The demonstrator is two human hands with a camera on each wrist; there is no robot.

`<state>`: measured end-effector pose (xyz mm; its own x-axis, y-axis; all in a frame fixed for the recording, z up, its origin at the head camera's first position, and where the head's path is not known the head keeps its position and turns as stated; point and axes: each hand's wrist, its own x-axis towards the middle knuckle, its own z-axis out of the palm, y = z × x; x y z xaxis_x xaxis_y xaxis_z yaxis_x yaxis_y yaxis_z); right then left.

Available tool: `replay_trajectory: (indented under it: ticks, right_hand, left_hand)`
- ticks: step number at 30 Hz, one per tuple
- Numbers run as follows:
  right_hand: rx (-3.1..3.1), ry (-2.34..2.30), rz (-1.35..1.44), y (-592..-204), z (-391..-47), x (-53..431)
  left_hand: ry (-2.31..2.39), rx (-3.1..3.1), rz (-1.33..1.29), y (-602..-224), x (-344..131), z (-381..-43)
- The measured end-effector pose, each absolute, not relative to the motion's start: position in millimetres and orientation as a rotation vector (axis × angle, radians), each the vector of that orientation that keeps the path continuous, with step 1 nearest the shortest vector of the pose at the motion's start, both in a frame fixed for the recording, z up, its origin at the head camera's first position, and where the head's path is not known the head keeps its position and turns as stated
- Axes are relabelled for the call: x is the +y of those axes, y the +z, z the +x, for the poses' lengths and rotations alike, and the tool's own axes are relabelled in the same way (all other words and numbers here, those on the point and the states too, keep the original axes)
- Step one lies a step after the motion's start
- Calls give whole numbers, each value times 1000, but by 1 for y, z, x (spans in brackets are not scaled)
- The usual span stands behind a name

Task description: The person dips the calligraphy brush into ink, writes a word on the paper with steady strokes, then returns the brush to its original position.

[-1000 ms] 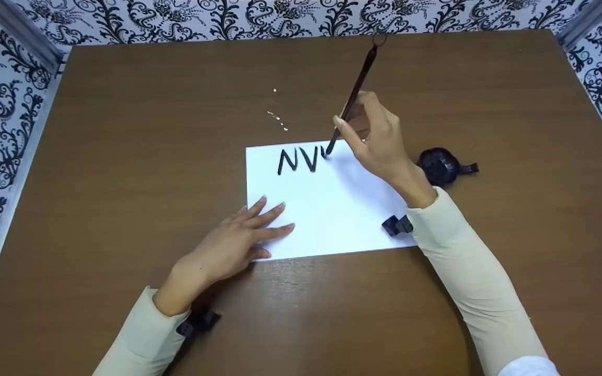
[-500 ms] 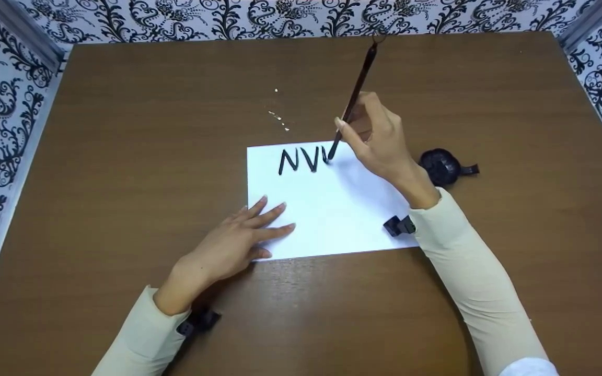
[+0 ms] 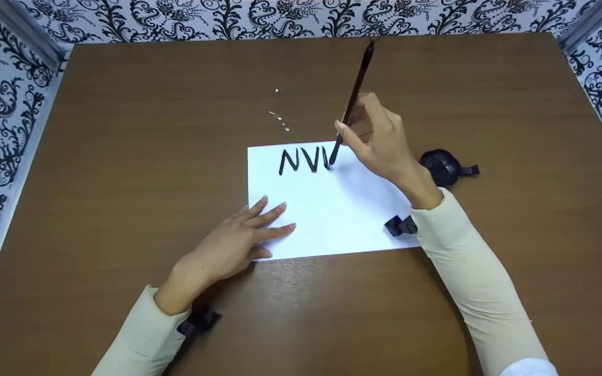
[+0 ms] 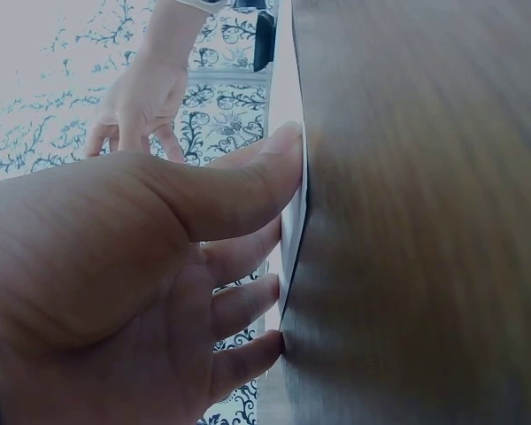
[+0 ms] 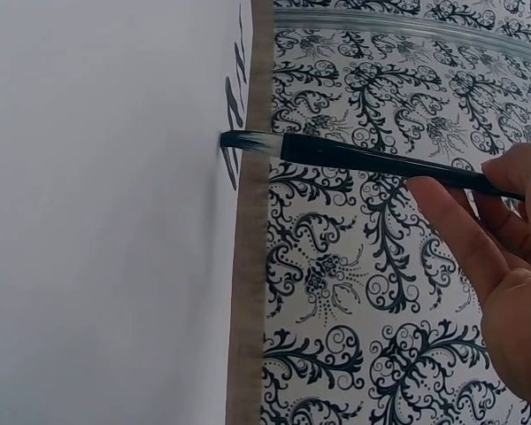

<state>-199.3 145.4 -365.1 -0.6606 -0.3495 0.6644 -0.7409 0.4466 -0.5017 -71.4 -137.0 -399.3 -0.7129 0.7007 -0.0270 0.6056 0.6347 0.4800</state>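
Observation:
A dark-handled paintbrush is pinched between the thumb and fingers of my right hand. Its inked bristles touch the white sheet of paper at the foot of a black stroke. Black brushed letters run along the sheet's top edge, shaped like an N, a V and part of another letter. My left hand rests with fingers spread on the paper's lower left corner. In the left wrist view, the thumb lies at the sheet's edge, which lifts slightly from the table.
A small round black dish with a short handle stands right of the paper, partly behind my right wrist. Several tiny pale specks lie beyond the sheet on the brown wooden table. Patterned black-and-white walls border the table.
The brush tip has moved down and slightly right, lengthening the newest black stroke. My right hand has shifted a little with it. The left hand has stayed in place.

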Motion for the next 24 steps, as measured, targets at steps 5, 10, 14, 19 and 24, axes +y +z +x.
replay_trajectory:
  ticks: [5,10,14,19,24]
  right_hand:
    - [-2244,1103,932,-363,-199,146]
    - [-2263,1086,949,-361,-198,148]
    - [-2281,1099,956,-360,-197,149]
    - [-2304,1108,964,-359,-196,149]
    - [-2259,1139,947,-351,-193,149]
  left_hand:
    - [659,2646,1069,-398,-137,-71]
    - [662,2642,1070,-398,-137,-72]
    - [666,2643,1073,-398,-137,-72]
    - [657,2639,1053,-398,-137,-71]
    - [650,2635,1035,-398,-137,-71]
